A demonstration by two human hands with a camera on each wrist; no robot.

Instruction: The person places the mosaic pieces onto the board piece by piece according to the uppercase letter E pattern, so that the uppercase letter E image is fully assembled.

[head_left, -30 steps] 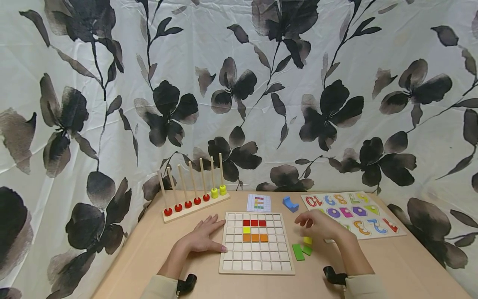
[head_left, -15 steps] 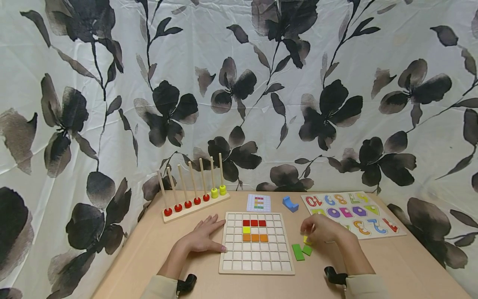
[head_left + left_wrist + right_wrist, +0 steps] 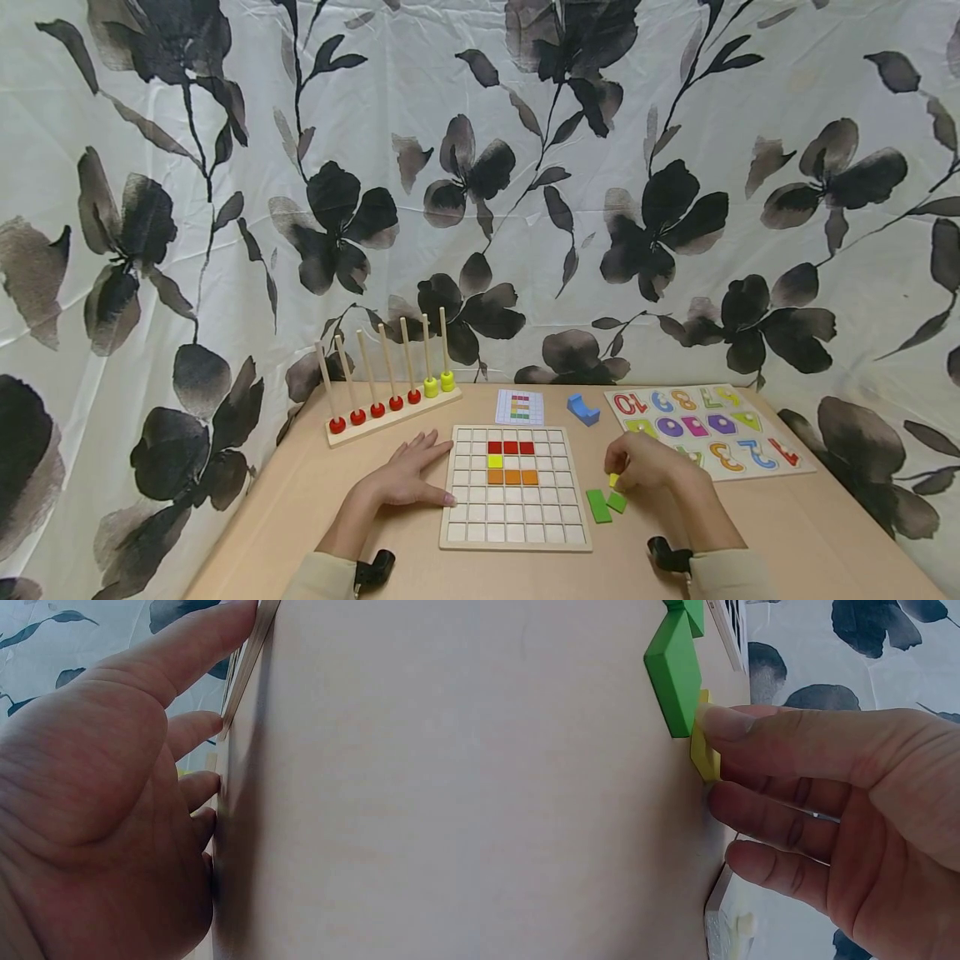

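Note:
My left hand (image 3: 397,479) lies spread on the table, its thumb and index fingertips touching the left edge of the wooden grid board (image 3: 517,540). The board carries a row of red tiles (image 3: 512,448), one yellow tile (image 3: 495,461) and a row of orange tiles (image 3: 513,477). Right of the board, my right hand (image 3: 648,465) pinches a loose yellow tile (image 3: 705,754) at the table surface, thumb on its near side. The hand covers much of that tile in the head view. A green rectangular tile (image 3: 598,506) and a smaller green tile (image 3: 617,502) lie just in front.
Behind the board lies a printed pattern card (image 3: 520,407), with a blue curved block (image 3: 583,409) to its right. A bead stacker (image 3: 393,417) stands at the back left. A number puzzle board (image 3: 795,467) lies close beyond my right hand.
My right hand has come down and slightly right onto the loose yellow tile, its fingers closing around it. The left hand and the board have stayed put.

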